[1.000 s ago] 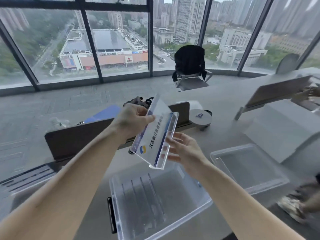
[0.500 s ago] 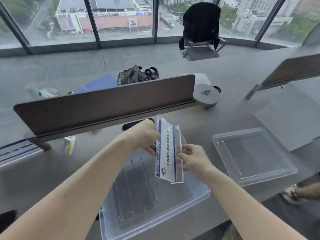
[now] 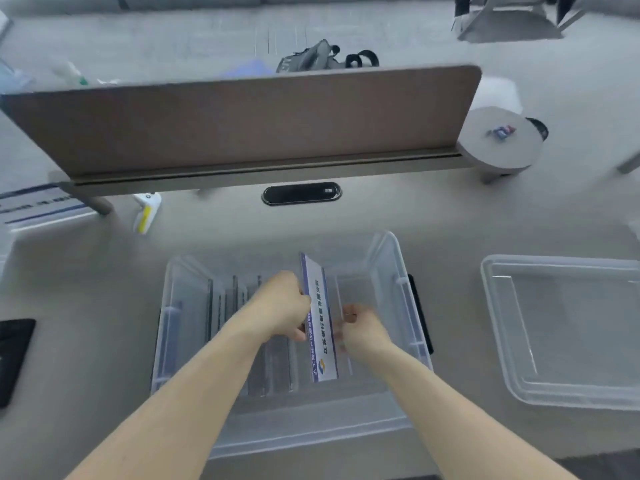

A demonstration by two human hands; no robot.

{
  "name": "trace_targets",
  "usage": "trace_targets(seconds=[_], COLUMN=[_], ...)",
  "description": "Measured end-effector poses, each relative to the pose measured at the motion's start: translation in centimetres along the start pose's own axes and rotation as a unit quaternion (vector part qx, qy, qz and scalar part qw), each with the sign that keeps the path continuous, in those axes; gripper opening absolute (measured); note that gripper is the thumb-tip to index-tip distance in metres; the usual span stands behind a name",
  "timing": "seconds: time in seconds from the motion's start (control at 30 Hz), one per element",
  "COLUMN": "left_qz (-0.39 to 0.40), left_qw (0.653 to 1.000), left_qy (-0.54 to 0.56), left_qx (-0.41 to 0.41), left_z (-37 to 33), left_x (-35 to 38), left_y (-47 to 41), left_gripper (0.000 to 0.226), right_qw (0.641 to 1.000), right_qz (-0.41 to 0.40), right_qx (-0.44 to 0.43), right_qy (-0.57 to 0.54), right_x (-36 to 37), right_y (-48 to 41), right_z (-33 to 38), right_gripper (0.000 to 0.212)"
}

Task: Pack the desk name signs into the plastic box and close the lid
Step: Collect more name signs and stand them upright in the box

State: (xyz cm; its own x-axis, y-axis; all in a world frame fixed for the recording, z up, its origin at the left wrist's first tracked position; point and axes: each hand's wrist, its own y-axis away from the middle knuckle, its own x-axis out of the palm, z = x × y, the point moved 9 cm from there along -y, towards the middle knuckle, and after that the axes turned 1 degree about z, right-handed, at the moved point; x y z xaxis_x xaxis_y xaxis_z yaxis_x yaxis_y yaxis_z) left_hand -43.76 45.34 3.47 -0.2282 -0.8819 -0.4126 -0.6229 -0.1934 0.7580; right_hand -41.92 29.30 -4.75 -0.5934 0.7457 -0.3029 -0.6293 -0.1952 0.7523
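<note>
Pinched upright in clear rectangular plastic box point(image 3: 398, 271) by left hand point(image 3: 280, 306) and right hand point(image 3: 360, 329): blue-and-white acrylic desk name sign point(image 3: 320, 327). May snag neighbouring clear signs point(image 3: 221, 306) if tilted.

Fingertips of the left hand point(image 3: 277, 306), gripping the name sign point(image 3: 320, 327) inside the plastic box point(image 3: 398, 271), are hidden behind it. I cannot read the sign's blurred print. Right hand point(image 3: 363, 332) fingers are smeared, grip unclear. Clear signs point(image 3: 225, 299) in the box's left half: count indistinct. Right of the box, the lid point(image 3: 561, 334) is cut by the frame edge; left of the box, a dark object point(image 3: 14, 355) likewise.
</note>
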Motion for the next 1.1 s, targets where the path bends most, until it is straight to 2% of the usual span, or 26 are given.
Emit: trace_targets(seconds=[0.07, 0.2, 0.27, 0.33, 0.4, 0.53, 0.73, 0.8, 0.9, 1.1], left_qz=[-0.031, -0.061, -0.072, -0.098, -0.113, -0.068, -0.058, -0.052, -0.052, -0.056], left_qw=[0.999, 0.984, 0.979, 0.975, 0.972, 0.961, 0.976, 0.979, 0.978, 0.982], left_qy=[-0.037, -0.166, -0.188, -0.199, -0.207, -0.269, -0.211, -0.197, -0.202, -0.179], left_qx=[-0.01, -0.016, -0.009, -0.001, 0.001, -0.013, -0.013, -0.02, -0.019, -0.021], left_z=[0.5, 0.7, 0.6, 0.0, -0.3, 0.6, 1.5, 1.6, 1.6, 2.4], left_x=[0.9, 3.0, 3.6, 3.3, 3.0, 3.6, 3.6, 3.6, 3.6, 3.7], left_y=[-1.5, -2.9, -3.2, -3.1, -3.0, -3.4, -3.7, -3.9, -4.0, -4.3], left_gripper=[0.028, 0.031, 0.028, 0.012, 0.018, 0.02, 0.008, 0.002, 0.007, 0.012], right_qw=[1.0, 0.998, 0.998, 0.997, 0.997, 0.996, 0.996, 0.996, 0.997, 0.996], right_qz=[0.007, 0.016, 0.001, -0.015, -0.022, -0.015, -0.007, 0.004, 0.002, -0.006], right_qx=[0.02, 0.024, 0.005, -0.01, -0.016, -0.021, -0.016, -0.012, -0.019, -0.025], right_qy=[0.005, 0.058, 0.067, 0.07, 0.067, 0.08, 0.089, 0.091, 0.08, 0.081], right_x=[0.8, 1.4, 1.5, 1.8, 2.3, 3.4, 4.9, 4.8, 4.5, 4.9], right_y=[-1.1, -2.7, -3.4, -3.7, -3.7, -3.0, -3.9, -4.1, -4.3, -4.4], right_z=[-0.8, -1.3, -1.4, -1.6, -1.7, -1.6, -2.2, -2.2, -2.2, -2.8], right_gripper=[0.05, 0.041, 0.042, 0.043, 0.044, 0.05, 0.026, 0.026, 0.033, 0.026])
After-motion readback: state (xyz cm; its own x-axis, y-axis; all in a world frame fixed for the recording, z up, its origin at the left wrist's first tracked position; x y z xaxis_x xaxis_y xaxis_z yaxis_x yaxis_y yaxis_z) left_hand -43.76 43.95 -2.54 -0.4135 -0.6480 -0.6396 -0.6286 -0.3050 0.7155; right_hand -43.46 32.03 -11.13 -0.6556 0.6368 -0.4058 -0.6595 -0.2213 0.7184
